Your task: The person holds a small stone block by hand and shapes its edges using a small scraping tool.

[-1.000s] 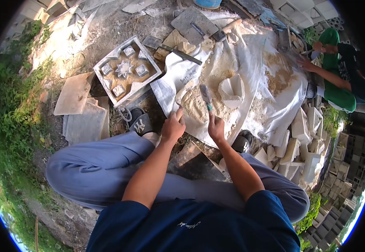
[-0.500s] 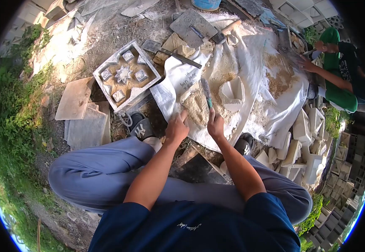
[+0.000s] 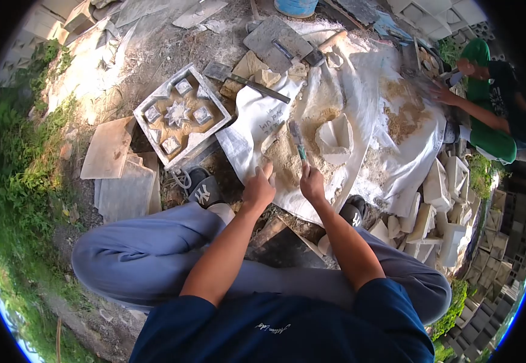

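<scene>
My right hand is closed round the green handle of a small trowel, whose narrow blade points away from me over pale sandy material. To its left, my left hand is closed at the near edge of that material; what its fingers hold is too small to tell. Beneath lies a white sheet with dark writing. A hollow pale block stands right of the trowel. On the left is a square frame with a star-shaped piece and small blocks inside.
Flat slabs lean at the left. A hammer, a flat trowel and a blue bucket lie beyond the sheet. Pale blocks are piled at the right, below another person in green trousers.
My left hand has shifted slightly right and down. The trowel blade swung upright along the sandy material, then tilted left again. The view has moved a little.
</scene>
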